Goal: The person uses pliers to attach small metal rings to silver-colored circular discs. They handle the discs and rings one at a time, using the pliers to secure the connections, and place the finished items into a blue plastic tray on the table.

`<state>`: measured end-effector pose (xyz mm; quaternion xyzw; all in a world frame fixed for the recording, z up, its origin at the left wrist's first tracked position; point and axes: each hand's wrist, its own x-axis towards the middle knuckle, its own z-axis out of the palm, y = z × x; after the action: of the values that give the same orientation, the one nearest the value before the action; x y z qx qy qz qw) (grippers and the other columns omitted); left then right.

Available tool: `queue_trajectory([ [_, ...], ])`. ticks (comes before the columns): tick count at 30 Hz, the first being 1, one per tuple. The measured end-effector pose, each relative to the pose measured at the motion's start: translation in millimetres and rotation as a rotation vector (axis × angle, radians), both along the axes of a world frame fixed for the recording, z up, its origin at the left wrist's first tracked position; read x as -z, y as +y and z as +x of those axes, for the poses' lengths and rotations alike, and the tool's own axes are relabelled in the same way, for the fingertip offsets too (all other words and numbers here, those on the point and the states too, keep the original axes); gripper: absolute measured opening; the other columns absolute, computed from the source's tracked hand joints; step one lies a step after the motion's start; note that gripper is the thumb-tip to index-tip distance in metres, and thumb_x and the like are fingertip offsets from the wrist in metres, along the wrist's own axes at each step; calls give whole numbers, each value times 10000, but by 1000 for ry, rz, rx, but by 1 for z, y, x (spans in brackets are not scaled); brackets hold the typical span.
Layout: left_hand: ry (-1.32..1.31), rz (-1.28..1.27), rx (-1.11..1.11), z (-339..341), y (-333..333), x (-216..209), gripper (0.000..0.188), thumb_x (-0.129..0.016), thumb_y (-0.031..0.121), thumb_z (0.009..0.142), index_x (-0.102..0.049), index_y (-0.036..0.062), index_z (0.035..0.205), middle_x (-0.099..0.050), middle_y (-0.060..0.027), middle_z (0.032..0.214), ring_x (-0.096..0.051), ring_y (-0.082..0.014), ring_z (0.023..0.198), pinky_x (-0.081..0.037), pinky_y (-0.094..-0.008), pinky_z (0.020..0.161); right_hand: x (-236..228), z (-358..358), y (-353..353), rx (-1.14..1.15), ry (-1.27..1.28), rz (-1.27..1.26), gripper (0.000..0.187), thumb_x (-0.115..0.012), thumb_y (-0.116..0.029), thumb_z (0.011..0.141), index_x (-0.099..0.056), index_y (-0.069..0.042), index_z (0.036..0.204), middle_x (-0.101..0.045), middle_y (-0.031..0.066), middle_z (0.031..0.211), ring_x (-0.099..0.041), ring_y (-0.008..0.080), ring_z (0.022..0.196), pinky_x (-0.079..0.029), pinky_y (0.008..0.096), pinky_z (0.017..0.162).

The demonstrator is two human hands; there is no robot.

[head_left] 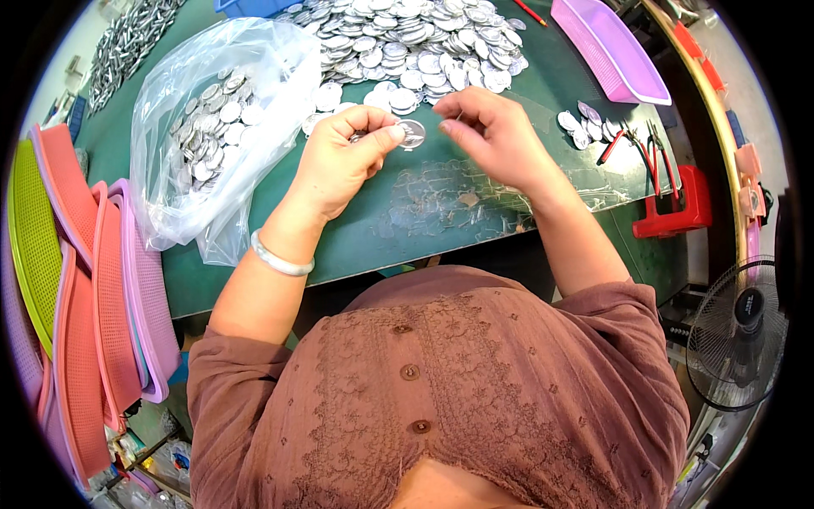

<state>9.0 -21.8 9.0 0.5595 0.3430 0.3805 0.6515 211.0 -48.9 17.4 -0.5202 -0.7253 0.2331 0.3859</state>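
A round silver metal disc (pixel 412 134) is pinched between the thumb and forefinger of my left hand (pixel 339 161), above the near part of the green table. My right hand (pixel 493 136) hovers just right of the disc, not touching it. Its thumb and forefinger are curved with a gap between them, and I see nothing in that gap; the other fingers are partly hidden. Beyond both hands spreads a big heap of similar silver discs (pixel 394 53). To the left, a clear plastic bag (pixel 280 59) holds many more discs.
On the right lie a small group of discs (pixel 585 127), red-handled pliers (pixel 655 161) and a red stand (pixel 694 204). A purple basket (pixel 610 51) sits at the far right. Stacked colored baskets (pixel 102 280) flank the left table edge. A black fan (pixel 738 331) stands lower right.
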Motion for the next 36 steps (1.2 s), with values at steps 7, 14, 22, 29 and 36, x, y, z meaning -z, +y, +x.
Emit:
queue_trajectory([
  [7, -210, -423, 112, -3, 7, 0, 87, -514, 153, 852, -506, 71, 821, -576, -67, 739, -491, -71, 532, -351, -155, 409, 7, 30, 41, 242, -492, 99, 278, -608, -189, 747, -582, -60, 993, -559, 120, 911, -562, 297, 843, -453, 373, 741],
  [14, -230, -441, 161, -3, 5, -4, 98, -503, 131, 856, -524, 41, 887, -612, -115, 830, -578, -125, 618, -430, -191, 455, 7, 28, 50, 217, -530, 68, 278, -647, -176, 712, -578, -88, 966, -534, 109, 907, -554, 286, 862, -456, 366, 729],
  [22, -253, -464, 220, -6, 7, -4, 260, -527, 78, 826, -524, 8, 1076, -612, -110, 882, -581, -105, 650, -434, -157, 478, 6, 35, 50, 166, -193, -26, 141, -634, -101, 710, -565, -61, 826, -546, 56, 730, -517, 176, 655, -429, 288, 601],
  [29, -241, -447, 148, -2, 5, -1, 276, -539, 53, 814, -528, 10, 1086, -603, -98, 923, -580, -107, 675, -443, -169, 507, -3, 8, 28, 5, 264, -142, 80, -597, -32, 755, -521, -39, 779, -478, -64, 687, -425, 6, 608, -348, 165, 536],
  [36, -236, -405, 62, 0, 0, 0, 233, -560, 89, 828, -561, 26, 1052, -596, -42, 875, -555, -101, 650, -436, -188, 545, -1, -33, 0, -78, 137, 167, 93, -597, -3, 725, -546, -25, 800, -532, 43, 746, -515, 123, 614, -422, 232, 536],
])
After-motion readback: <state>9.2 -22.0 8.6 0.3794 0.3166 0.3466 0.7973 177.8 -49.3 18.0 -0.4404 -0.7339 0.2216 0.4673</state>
